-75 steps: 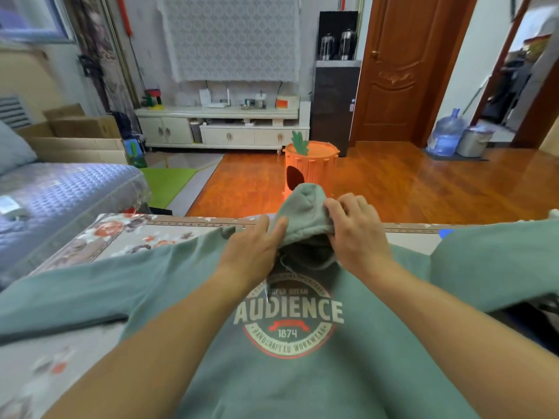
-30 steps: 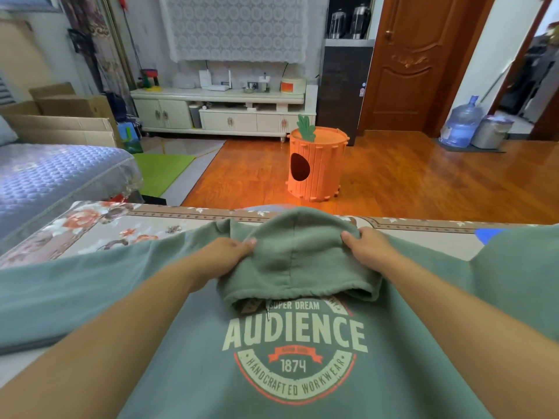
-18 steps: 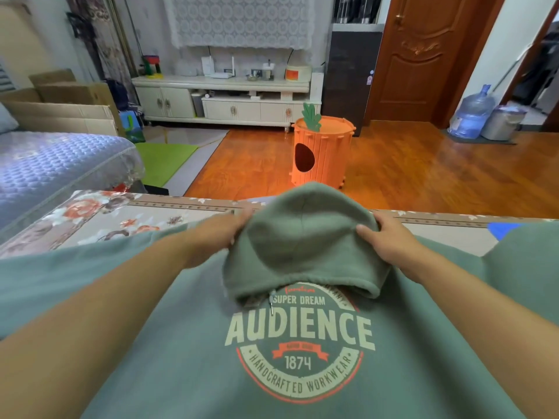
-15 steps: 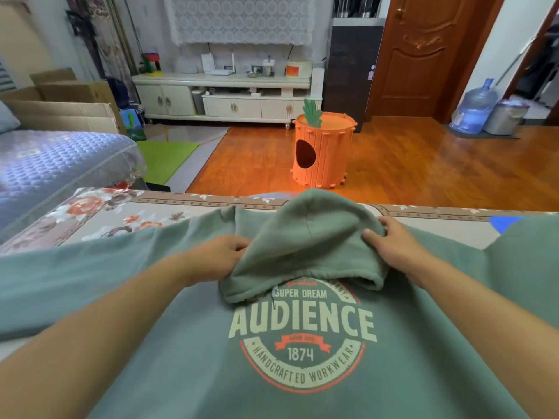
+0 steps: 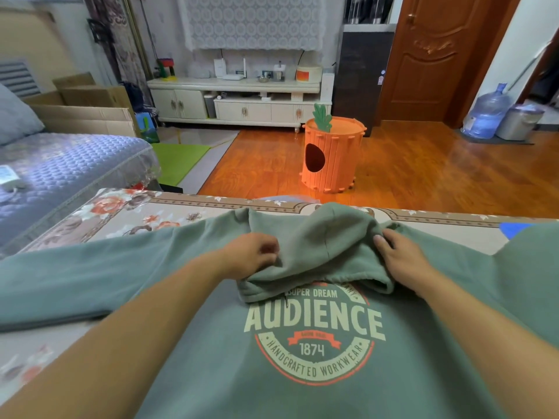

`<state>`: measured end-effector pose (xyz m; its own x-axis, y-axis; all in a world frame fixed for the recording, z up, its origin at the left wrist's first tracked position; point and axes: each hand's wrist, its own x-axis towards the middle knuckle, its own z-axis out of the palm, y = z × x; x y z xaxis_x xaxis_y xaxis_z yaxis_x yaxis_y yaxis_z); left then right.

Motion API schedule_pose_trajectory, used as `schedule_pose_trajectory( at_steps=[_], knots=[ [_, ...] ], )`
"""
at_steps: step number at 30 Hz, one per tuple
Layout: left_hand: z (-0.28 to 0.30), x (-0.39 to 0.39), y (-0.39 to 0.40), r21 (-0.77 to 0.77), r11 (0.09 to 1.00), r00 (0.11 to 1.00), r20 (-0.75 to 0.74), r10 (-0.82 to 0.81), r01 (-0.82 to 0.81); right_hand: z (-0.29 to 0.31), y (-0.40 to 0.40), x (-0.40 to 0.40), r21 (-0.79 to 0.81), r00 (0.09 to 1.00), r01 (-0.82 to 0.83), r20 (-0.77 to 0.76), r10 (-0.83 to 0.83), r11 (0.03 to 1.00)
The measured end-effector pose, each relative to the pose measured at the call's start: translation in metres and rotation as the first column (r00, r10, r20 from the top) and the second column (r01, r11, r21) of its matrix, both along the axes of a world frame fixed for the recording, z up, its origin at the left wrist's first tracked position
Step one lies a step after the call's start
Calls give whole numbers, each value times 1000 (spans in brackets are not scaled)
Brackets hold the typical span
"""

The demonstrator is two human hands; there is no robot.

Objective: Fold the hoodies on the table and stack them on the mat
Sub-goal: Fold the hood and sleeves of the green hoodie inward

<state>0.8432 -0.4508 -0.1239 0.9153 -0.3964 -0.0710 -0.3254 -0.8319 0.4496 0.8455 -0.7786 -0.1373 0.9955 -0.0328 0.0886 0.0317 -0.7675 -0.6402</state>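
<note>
A green hoodie (image 5: 317,373) is spread front-up across a table (image 5: 127,213) covered with a flowered cloth, its round "AUDIENCE 1874" print turned toward the camera and its sleeves laid out to either side. The hood (image 5: 320,249) is folded down over the collar so that its rim lies just above the lettering. The hood's left edge is gripped by the left hand (image 5: 251,257), whose fingers are curled into the fabric. The right edge is held down by the right hand (image 5: 399,258), with the thumb on top of the cloth and the fingers tucked against the fold; how tightly the fabric is pinched there cannot be told. Beyond the table, an orange carrot-shaped stool (image 5: 331,157) is seen on a wooden floor (image 5: 438,173), with a white cabinet (image 5: 236,101) against the far wall and a blue-covered sofa (image 5: 60,167) at the left.
</note>
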Motion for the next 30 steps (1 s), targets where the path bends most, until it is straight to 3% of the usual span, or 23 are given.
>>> schedule_pose_trajectory(
  at_steps=[1,2,3,4,5,9,11,13,16,19,20,22,23,24,26,27,28,30],
  knots=[
    [8,0,3,-183,977,989,-119,84,-105,5,1,2,18,1000,11,1,-11,1000],
    [17,1,7,-401,886,960,-240,145,-234,6,0,5,48,1000,27,1,-27,998],
    [24,2,14,-581,728,923,-329,199,-363,9,-1,8,91,999,44,-9,-44,995],
    [27,4,22,-678,577,890,-375,260,-455,9,-2,11,151,998,57,-29,-53,987],
    [28,8,30,-710,492,863,-391,321,-505,8,-3,14,195,996,71,-57,-61,978],
    [17,13,30,-445,653,771,-154,618,-613,11,3,17,301,986,114,-149,-72,947],
    [18,14,19,-467,661,792,-168,586,-588,13,9,20,313,988,137,-111,-107,940],
    [15,14,6,-392,755,847,-170,503,-527,13,14,23,253,990,139,-69,-125,957],
    [7,19,-1,-171,878,887,43,460,-447,10,21,31,111,993,111,-49,-106,988],
    [11,34,0,-269,852,838,204,506,-449,14,23,41,-15,975,192,120,-189,981],
    [15,40,1,-212,865,841,220,495,-454,14,23,43,-41,968,212,147,-204,976],
    [15,49,-7,145,871,875,204,439,-470,12,22,44,-258,978,202,103,-181,945],
    [13,51,-14,247,848,879,223,422,-469,10,24,43,-387,977,206,128,-168,899],
    [11,50,-24,244,865,884,293,365,-438,8,31,42,-469,964,228,234,-129,853],
    [8,48,-46,131,964,844,520,133,-233,13,53,34,-477,880,186,469,70,859],
    [3,47,-54,183,975,830,558,0,-123,12,62,31,-518,863,103,471,183,849],
    [-4,48,-56,267,962,853,515,-87,-63,7,67,31,-576,895,-14,358,268,817],
    [-26,45,-47,361,929,970,243,-8,-83,-10,60,33,-593,971,-205,-25,237,779]
  ],
)
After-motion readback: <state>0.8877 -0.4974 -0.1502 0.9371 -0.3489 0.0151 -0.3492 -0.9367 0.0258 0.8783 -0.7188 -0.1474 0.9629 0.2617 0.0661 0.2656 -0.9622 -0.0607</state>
